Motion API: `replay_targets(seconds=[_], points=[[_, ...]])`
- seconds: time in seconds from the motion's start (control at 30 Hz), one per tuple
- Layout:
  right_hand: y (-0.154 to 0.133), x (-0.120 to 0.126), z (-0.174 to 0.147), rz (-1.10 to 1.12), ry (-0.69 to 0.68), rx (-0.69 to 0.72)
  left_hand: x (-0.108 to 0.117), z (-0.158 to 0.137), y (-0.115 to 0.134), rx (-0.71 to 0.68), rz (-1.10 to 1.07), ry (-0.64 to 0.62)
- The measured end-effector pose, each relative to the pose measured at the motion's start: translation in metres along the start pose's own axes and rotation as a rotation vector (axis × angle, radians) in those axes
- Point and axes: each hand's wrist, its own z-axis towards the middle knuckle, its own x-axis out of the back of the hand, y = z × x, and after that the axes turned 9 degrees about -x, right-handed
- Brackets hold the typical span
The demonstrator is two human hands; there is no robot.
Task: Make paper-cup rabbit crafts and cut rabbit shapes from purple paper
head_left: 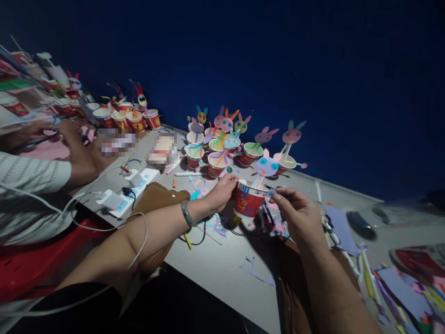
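Observation:
My left hand [224, 192] grips the left side of a red paper cup [249, 204], held up above the table. Out of the cup rises a lilac paper rabbit head [266, 166] with blue eyes, on pale straws. At the cup's right rim, my right hand [295, 208] pinches a small lilac-blue paper piece [271, 192] between thumb and forefinger. A thin dark stem seems to run from that piece to the cup; where it joins is hard to make out. Fingers of both hands are partly hidden.
Several finished rabbit cups [218, 162] stand behind, against the dark blue wall. A power strip [135, 192] with cords lies left, near a co-worker's arm [78, 153]. Paper scraps [257, 271] lie in front; purple paper [339, 227] and straws [368, 273] are at right.

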Motion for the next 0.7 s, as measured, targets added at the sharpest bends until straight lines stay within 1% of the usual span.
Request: replay_targets(seconds=[0.13, 0.27, 0.47, 0.57, 0.7], points=[[-0.0021, -0.0025, -0.0036, -0.090, 0.020, -0.003, 0.0010, -0.0006, -0.0039, -0.044, 0.064, -0.025], [-0.0051, -0.0039, -0.0050, -0.114, 0.043, 0.023, 0.0023, -0.0021, -0.0033, -0.072, 0.137, -0.082], [-0.0052, -0.0045, -0.0058, -0.109, 0.060, 0.040, 0.0019, -0.0072, 0.0031, -0.224, 0.243, -0.169], [-0.0029, -0.0047, -0.0048, -0.079, 0.086, 0.048, -0.0002, -0.0091, 0.0039, -0.209, 0.216, -0.164], [-0.0016, -0.0057, -0.0041, -0.059, 0.095, 0.039, -0.0022, -0.0079, 0.0000, -0.141, 0.148, -0.106]])
